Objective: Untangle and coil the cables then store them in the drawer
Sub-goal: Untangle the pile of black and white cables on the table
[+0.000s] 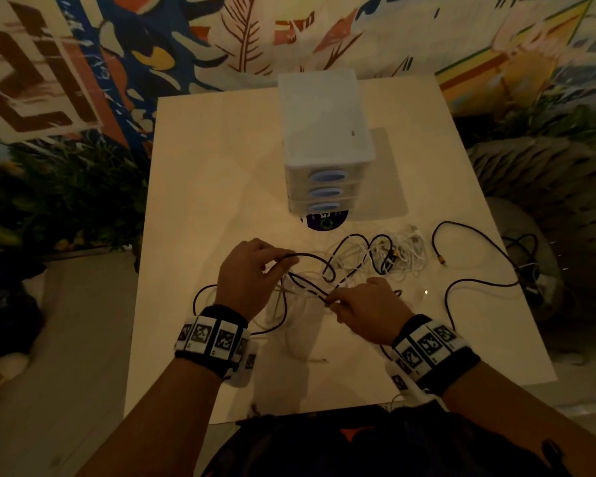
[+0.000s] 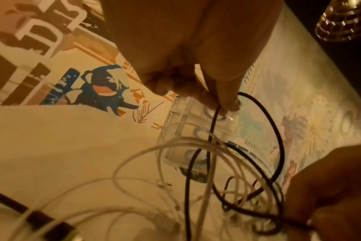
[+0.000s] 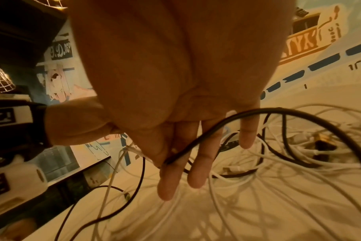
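A tangle of black cable (image 1: pixel 315 263) and white cables (image 1: pixel 406 251) lies on the pale table (image 1: pixel 203 187) in front of a white drawer unit (image 1: pixel 324 132) with three shut drawers. My left hand (image 1: pixel 252 270) pinches a raised loop of the black cable (image 2: pixel 214 117) between thumb and fingertips. My right hand (image 1: pixel 365 304) pinches the same black cable (image 3: pixel 196 141) lower down, between thumb and forefinger, with the other fingers (image 3: pixel 246 137) straight. White cables (image 2: pixel 175 146) hang through the black loop between the hands.
A long stretch of black cable (image 1: pixel 461 284) with a yellow-tipped plug (image 1: pixel 441 260) loops out to the table's right edge. A dark round sticker (image 1: pixel 324 223) lies under the drawer unit's front. Plants and a mural wall surround the table.
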Demonstrator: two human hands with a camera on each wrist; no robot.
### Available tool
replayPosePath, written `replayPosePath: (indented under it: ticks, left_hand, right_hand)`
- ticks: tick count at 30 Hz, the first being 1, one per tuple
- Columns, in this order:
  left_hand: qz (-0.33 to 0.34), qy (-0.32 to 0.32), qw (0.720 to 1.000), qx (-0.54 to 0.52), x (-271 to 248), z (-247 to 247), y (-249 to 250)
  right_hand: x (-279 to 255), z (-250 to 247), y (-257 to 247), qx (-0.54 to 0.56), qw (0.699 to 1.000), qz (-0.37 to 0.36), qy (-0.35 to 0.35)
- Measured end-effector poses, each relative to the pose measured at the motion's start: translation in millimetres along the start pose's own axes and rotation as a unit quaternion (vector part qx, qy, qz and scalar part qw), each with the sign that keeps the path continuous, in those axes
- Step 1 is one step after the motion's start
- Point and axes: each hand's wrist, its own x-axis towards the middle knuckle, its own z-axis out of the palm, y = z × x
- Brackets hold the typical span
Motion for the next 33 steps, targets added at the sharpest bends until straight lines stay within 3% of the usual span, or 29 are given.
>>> replayPosePath:
  ticks: [7,10,12,14,18,19,21,24,26,30,33]
  left_hand:
    - [-0.066,-0.016,0.98,-0.185,10.2,-13.4,8.7]
    - [-0.058,-0.028,0.979,-0.195,9.3,-16.3,10.8]
    - [-0.017,-0.028,0.986,-0.163,10.5,-17.5,14.3]
    - [0.026,-0.039,0.992,-0.116,12.6,-15.7,18.7]
    - [0.058,-0.075,0.993,-0.067,16.0,-9.8,26.4]
    - [0.05,-0.076,0.993,-0.071,15.8,-8.4,26.2]
    - [0.02,-0.08,0.995,-0.061,14.1,-6.0,23.6]
    - [-0.041,-0.176,0.983,0.034,12.1,3.5,18.2]
    - [-0.067,-0.184,0.979,0.06,9.5,9.6,15.1]
    - [-0.083,-0.095,0.992,0.026,10.9,9.5,10.7]
    - [-0.062,-0.077,0.995,-0.035,14.2,1.0,10.5]
  right_hand:
    - [9.3,-12.2,-7.5,0.089,0.995,-0.042,0.016]
    - [1.8,-29.0,-3.4,0.139,0.982,0.0,0.128]
    - [-3.6,-47.6,-2.7,0.157,0.955,0.036,0.248]
    - [-6.7,-66.8,-8.4,0.167,0.939,0.024,0.298]
    - [8.0,-90.7,-25.2,0.085,0.981,-0.092,0.151]
    - [12.3,-94.9,-26.3,0.065,0.982,-0.106,0.141]
    - [16.3,-103.2,-26.6,0.068,0.973,-0.14,0.173]
    - [15.0,-115.9,-26.5,0.085,0.946,-0.184,0.254]
    - [15.2,-122.8,-23.2,0.106,0.934,-0.184,0.287]
    - [14.5,-132.3,-1.2,0.155,0.917,-0.141,0.341]
    - [14.0,-124.4,26.5,0.149,0.945,-0.047,0.288]
